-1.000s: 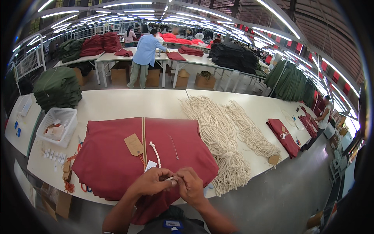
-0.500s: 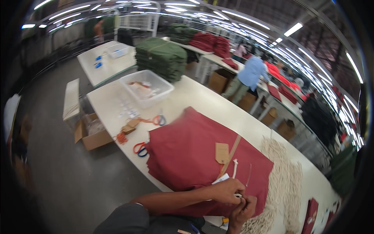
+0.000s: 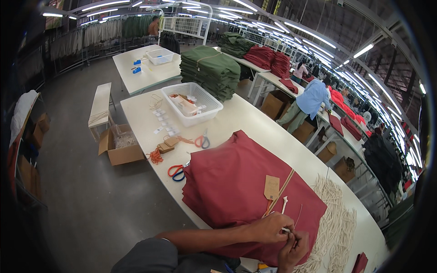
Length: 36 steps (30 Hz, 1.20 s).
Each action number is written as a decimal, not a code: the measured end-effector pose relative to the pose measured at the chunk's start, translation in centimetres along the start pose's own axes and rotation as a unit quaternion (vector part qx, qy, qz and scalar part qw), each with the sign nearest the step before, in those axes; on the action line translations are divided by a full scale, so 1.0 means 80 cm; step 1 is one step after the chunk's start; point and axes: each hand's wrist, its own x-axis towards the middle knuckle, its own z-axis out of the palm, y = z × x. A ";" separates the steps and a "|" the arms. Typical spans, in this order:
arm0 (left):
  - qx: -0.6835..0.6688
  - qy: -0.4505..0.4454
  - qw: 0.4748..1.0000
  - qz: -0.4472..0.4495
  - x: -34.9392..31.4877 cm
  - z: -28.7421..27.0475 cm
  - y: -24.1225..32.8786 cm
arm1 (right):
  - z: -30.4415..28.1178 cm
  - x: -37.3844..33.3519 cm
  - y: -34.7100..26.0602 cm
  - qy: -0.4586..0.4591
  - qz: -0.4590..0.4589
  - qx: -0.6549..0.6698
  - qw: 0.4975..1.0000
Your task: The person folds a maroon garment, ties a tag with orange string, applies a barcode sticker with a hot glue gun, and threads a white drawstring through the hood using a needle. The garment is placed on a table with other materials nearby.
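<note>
A stack of dark red fabric pieces (image 3: 227, 175) lies in front of me on the white table. At its near right edge my left hand (image 3: 271, 227) and my right hand (image 3: 294, 248) meet, fingers pinched together. Between the fingertips is a short bit of white cord (image 3: 285, 230). Just beyond my left hand, another white cord end (image 3: 285, 204) sticks out over the cloth. Beside it lie a brown hang tag (image 3: 271, 187) and a tan strip (image 3: 286, 185) across the fabric. A thin wire-like piece (image 3: 298, 217) rises near my right hand; whether I hold it is unclear.
Bundles of cream cords (image 3: 334, 218) lie right of the stack. To the left are red-and-blue scissors (image 3: 176, 171), a second pair (image 3: 202, 141), brown tags (image 3: 167, 144) and a white basket (image 3: 195, 117). Folded green cloth (image 3: 209, 70) stands behind; a person (image 3: 309, 101) bends over another table.
The view has shifted, so the scene sits farther right and lower. Both hands stay together at the cord; the white slip beside my left hand no longer shows.
</note>
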 end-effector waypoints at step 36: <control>0.034 0.209 0.977 0.029 -0.032 0.044 -0.025 | 0.048 -0.033 -0.012 0.094 0.331 0.444 0.827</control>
